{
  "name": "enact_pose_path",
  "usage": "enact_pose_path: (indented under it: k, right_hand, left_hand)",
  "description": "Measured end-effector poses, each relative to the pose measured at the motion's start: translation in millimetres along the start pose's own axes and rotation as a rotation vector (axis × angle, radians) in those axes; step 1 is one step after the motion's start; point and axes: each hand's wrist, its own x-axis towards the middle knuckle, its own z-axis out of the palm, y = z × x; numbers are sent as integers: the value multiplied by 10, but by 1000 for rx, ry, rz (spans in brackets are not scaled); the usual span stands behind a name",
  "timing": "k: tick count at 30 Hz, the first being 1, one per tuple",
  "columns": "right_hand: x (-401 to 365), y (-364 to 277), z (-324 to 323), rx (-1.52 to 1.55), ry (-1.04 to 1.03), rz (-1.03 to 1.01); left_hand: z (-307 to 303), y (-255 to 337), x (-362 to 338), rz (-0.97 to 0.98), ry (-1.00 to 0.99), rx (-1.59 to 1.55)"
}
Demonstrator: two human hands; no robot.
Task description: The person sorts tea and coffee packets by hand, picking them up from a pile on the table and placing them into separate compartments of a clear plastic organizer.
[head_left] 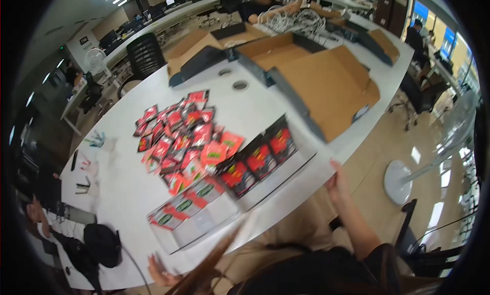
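My left hand [162, 273] is at the table's near edge, low in the view, with its fingers apart and nothing in them. At the right near edge, my right hand [338, 185] is somewhat blurred, its fingers stretched out and holding nothing. Between the hands stand two clear trays side by side. The left tray [201, 226] has red-and-white packets with green ovals along its far side. Black-and-red packets stand in a row in the right tray [286, 175]. Beyond them lies a loose pile of small red, black and orange packets [184, 134].
Open cardboard boxes [326, 85] lie across the far right of the white table [122, 167]. Behind them a person handles a heap of white cables [293, 21]. A black cap [102, 244] sits at lower left. A white fan [398, 182] stands on the floor at right.
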Motion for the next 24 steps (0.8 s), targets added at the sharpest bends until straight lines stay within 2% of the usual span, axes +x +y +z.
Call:
enact_pose_path:
  k: [1,3,5,7,10,13,17,19,24]
  right_hand:
    - [-82,-33,120,15,4,-8]
    - [14,96,-3,11,-58,5]
    - [145,81,-207,-18,-88,-19]
    - [285,150,-300,-5,-102,-53]
    - [100,73,-90,-33,-110,-97]
    - [158,115,-136,-32,-131,-134]
    - [134,89,-136,-62,-124,-123]
    - [145,50,-163,-122,-171,-91]
    - [140,27,-183,-225,-114,-160]
  left_hand:
    - [-80,57,70,64,-95,244]
    - [13,211,122,50,-52,229]
    - [31,503,263,135,-105,420]
    - [58,557,284,99,-111,350]
    - [56,653,339,68,-155,324]
    - [124,695,327,67,-83,283]
    - [299,859,268,-168,7,3]
    - [421,1023,309,-157,-12,-13]
    - [685,1332,408,-236,25,-42]
